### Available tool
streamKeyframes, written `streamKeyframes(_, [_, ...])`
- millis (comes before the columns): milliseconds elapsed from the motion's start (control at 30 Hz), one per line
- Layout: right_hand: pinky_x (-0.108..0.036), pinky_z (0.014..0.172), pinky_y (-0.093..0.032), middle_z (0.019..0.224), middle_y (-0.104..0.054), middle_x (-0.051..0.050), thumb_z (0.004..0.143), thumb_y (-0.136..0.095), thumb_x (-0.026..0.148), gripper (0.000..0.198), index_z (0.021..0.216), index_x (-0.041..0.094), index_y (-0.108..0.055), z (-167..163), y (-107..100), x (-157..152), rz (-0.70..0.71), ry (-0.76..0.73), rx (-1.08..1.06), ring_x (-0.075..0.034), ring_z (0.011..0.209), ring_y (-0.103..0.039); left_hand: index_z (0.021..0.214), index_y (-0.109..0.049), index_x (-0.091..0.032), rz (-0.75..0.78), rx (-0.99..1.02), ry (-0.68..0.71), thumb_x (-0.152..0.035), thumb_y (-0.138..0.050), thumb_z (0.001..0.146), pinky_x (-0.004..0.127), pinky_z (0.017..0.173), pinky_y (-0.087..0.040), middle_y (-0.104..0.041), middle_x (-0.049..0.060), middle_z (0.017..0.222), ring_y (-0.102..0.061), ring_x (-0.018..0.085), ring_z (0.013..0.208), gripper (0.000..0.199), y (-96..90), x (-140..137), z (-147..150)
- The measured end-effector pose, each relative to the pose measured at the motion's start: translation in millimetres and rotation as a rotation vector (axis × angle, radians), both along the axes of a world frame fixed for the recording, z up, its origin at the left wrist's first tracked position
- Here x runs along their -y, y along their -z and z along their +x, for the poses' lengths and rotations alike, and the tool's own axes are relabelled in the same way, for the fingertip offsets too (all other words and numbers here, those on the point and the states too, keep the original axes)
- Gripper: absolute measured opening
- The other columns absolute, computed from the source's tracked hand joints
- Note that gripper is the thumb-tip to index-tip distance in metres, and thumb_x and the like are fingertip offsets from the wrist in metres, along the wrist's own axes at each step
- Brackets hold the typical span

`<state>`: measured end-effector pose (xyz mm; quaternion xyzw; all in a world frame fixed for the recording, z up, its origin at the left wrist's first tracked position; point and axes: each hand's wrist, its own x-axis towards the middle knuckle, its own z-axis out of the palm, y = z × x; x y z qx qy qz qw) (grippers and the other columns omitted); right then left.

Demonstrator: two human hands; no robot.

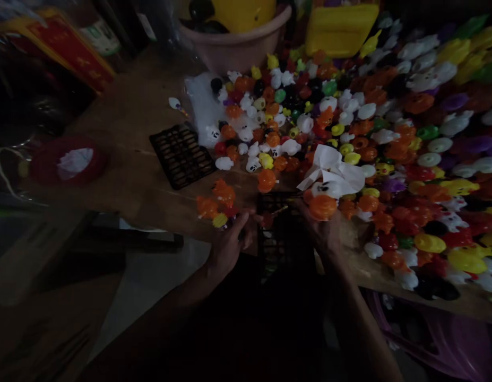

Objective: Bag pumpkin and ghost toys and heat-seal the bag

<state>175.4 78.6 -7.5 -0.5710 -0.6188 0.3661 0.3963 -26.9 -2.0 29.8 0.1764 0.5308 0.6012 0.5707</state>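
The scene is dim. My left hand (230,245) is closed near the table's front edge. A small bunch of orange plastic figures (216,199) with a yellow piece (219,220) sits at its fingers, their lower ends hidden by the hand. Curled at the right, my right hand (323,233) has an orange pumpkin-shaped figure (322,208) and a white ghost figure (327,188) at its knuckles; its grip is partly hidden. Between the hands lies a dark grid tray (272,246), with a thin light stick (283,208) crossing above it.
Many small plastic figures (393,199) are heaped across the right. Left of them lie another black grid tray (182,156) and a clear plastic bag (201,103). A pink tub (233,45) and a yellow container (341,32) stand behind. A red basin (42,159) is at left.
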Motion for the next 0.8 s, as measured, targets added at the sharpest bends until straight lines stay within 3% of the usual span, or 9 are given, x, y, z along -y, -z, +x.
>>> streamKeyframes(133, [-0.03,0.058,-0.049,0.071,-0.065,-0.005,0.079,-0.066,0.056,0.038,0.078,0.018,-0.063,-21.5,1.2,-26.8,0.077,-0.045,-0.002,-0.017,0.064,-0.056,0.092,-0.075,-0.018,-0.04,0.032,-0.002,-0.052,-0.09,0.065,0.019,0.042,-0.033,-0.076,0.005,0.107,-0.044,0.001,0.043,0.045,3.7,-7.8,-4.2])
streamKeyframes(267, [-0.031,0.065,-0.053,0.076,-0.068,-0.007,0.077,-0.062,0.051,0.032,0.079,0.02,-0.065,-26.3,5.2,-38.5,0.153,-0.139,0.043,-0.02,0.072,-0.061,0.094,-0.077,-0.016,-0.049,0.023,0.073,-0.054,-0.089,0.065,0.022,0.04,-0.036,-0.075,0.008,0.107,-0.048,0.003,0.043,0.049,6.4,-15.2,-3.4])
streamKeyframes(367, [-0.033,0.064,-0.052,0.071,-0.065,-0.007,0.08,-0.059,0.045,0.025,0.075,0.021,-0.062,-17.6,10.8,-41.8,0.256,-0.223,0.131,-0.02,0.066,-0.059,0.095,-0.077,-0.014,-0.028,0.022,0.069,-0.053,-0.089,0.066,0.022,0.039,-0.037,-0.071,0.004,0.085,-0.05,0.006,0.043,0.05,7.2,-17.5,-2.1])
streamKeyframes(467, [-0.036,0.065,-0.053,0.07,-0.064,-0.007,0.083,-0.06,0.047,0.026,0.075,0.022,-0.061,-10.6,14.0,-42.1,0.292,-0.273,0.137,-0.022,0.067,-0.06,0.099,-0.076,-0.013,-0.024,0.06,0.107,-0.054,-0.088,0.068,0.021,0.04,-0.038,-0.055,-0.004,0.058,-0.048,0.008,0.041,0.052,8.2,-18.0,-2.9])
streamKeyframes(600, [-0.034,0.061,-0.052,0.072,-0.066,-0.009,0.085,-0.057,0.052,0.03,0.08,0.023,-0.062,-15.3,11.6,-40.4,0.292,-0.302,0.131,-0.023,0.068,-0.061,0.098,-0.076,-0.013,-0.05,0.087,0.097,-0.056,-0.09,0.064,0.02,0.039,-0.039,-0.056,-0.003,0.059,-0.05,0.008,0.042,0.056,9.6,-19.0,-4.7])
streamKeyframes(800, [-0.035,0.073,-0.057,0.088,-0.072,-0.01,0.086,-0.059,0.052,0.031,0.09,0.023,-0.068,-23.8,-10.7,-33.3,0.215,-0.395,0.131,-0.023,0.078,-0.066,0.097,-0.076,-0.013,-0.081,0.062,0.101,-0.058,-0.089,0.065,0.02,0.038,-0.038,-0.062,-0.001,0.067,-0.05,0.007,0.043,0.056,9.0,-19.5,-1.1])
